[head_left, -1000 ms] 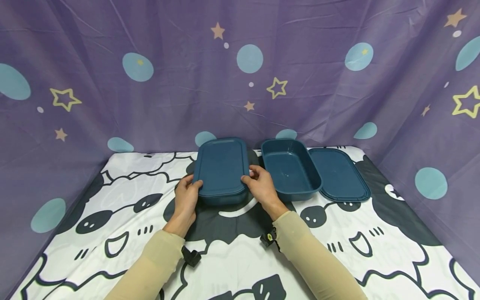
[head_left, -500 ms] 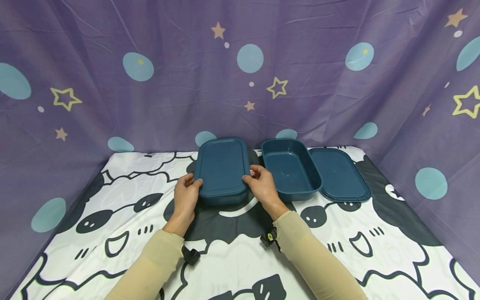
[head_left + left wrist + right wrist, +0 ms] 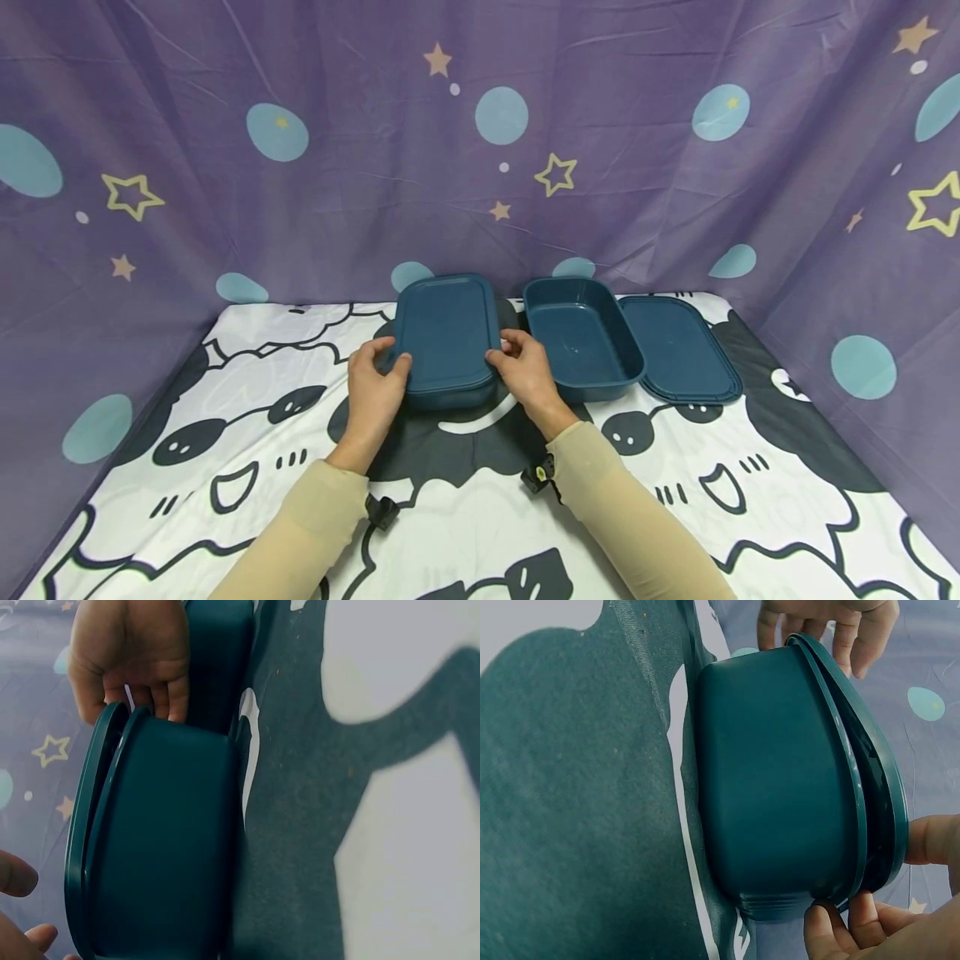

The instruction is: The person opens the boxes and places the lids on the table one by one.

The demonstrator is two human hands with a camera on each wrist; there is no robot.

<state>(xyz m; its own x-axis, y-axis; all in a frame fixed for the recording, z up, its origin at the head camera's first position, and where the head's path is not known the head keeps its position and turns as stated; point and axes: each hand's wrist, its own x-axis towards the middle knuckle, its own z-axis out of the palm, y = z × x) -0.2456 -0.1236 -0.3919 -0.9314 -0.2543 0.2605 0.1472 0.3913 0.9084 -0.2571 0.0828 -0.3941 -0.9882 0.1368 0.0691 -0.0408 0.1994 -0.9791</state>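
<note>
A dark blue rectangular food container (image 3: 453, 399) stands at the middle back of the table, its lid (image 3: 446, 333) lying over it. In the right wrist view a gap shows between the lid (image 3: 895, 802) and the rim of the container (image 3: 772, 772), widest towards the right. My right hand (image 3: 527, 379) pinches the lid's right edge, thumb on top and fingertips below at the rim. Beside the left edge is my left hand (image 3: 372, 396), thumb and fingers spread and relaxed. In the left wrist view its fingertips (image 3: 43, 935) are off the lid.
Right of the lidded container stands a second blue container (image 3: 577, 333) without a lid. A loose blue lid (image 3: 678, 350) lies flat beside it. A purple curtain (image 3: 337, 217) hangs close behind, and a cartoon-print cloth (image 3: 285, 508) covers the table.
My left hand has let go of the lid's left edge, its thumb and fingers spreading apart. The right hand keeps its hold, and the containers stay almost where they were.
</note>
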